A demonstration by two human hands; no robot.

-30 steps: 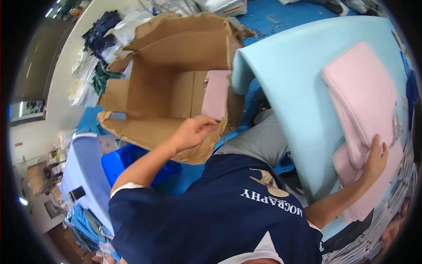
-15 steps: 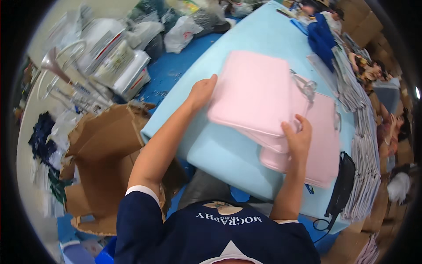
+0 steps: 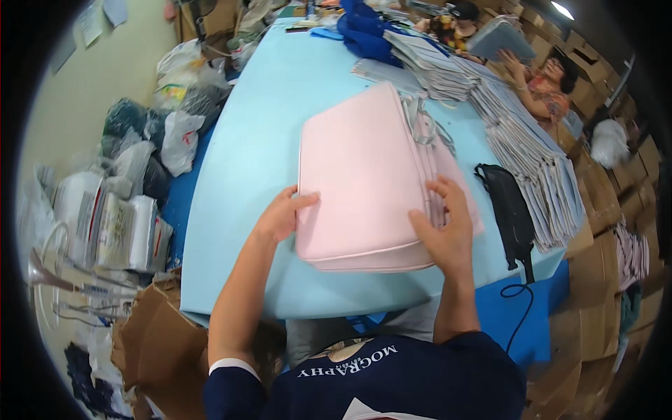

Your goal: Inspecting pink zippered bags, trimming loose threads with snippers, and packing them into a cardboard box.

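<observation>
A flat pink bag (image 3: pixel 360 175) lies on top of more pink pieces on the light blue table, and grey straps (image 3: pixel 420 126) stick out at its upper right. My left hand (image 3: pixel 281 215) grips the bag's left edge, thumb on top and its other fingers partly hidden behind the side. At the lower right edge, my right hand (image 3: pixel 448 227) holds the layered sides between thumb and fingers. Part of another pink piece (image 3: pixel 462 189) shows beneath, to the right.
A black pouch-like case (image 3: pixel 507 217) with a cord lies right of the bags. Beyond it run stacked grey folded pieces (image 3: pixel 521 164). Two people are at the far right, one holding a grey panel (image 3: pixel 500 42). A torn cardboard box (image 3: pixel 157 343) stands at lower left, near plastic bags (image 3: pixel 183 140).
The pink bags have come together into a stack, turned more upright in view. My left hand has moved down onto the near left edge. The view has swung to the right.
</observation>
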